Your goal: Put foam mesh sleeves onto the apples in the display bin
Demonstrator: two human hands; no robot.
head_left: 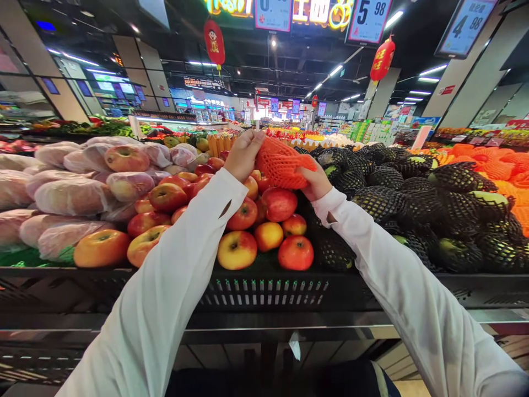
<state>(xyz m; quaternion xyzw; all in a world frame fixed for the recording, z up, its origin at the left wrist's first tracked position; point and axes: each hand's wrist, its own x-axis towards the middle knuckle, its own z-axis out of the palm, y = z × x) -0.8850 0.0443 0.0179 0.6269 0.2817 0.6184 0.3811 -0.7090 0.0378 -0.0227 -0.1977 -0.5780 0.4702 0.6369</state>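
An orange foam fruit net (pixel 281 162) is held up between my two hands, above the pile of apples. My left hand (pixel 244 155) pinches its upper left edge between thumb and fingers. On the other side, my right hand (pixel 317 179) is closed around the net's lower right end. Whether a fruit sits inside the netting I cannot tell. Beneath my hands lie red and yellow apples (pixel 279 204), bare of wrapping. Just right of my right hand is a heap of green fruit in black foam nets (pixel 382 201).
Film-wrapped fruit (pixel 74 196) is piled at the left. More orange foam nets (pixel 506 160) lie at the far right. A black slotted crate wall (pixel 264 292) runs along the front. Price screens (pixel 367 21) and red lanterns (pixel 215 44) hang overhead.
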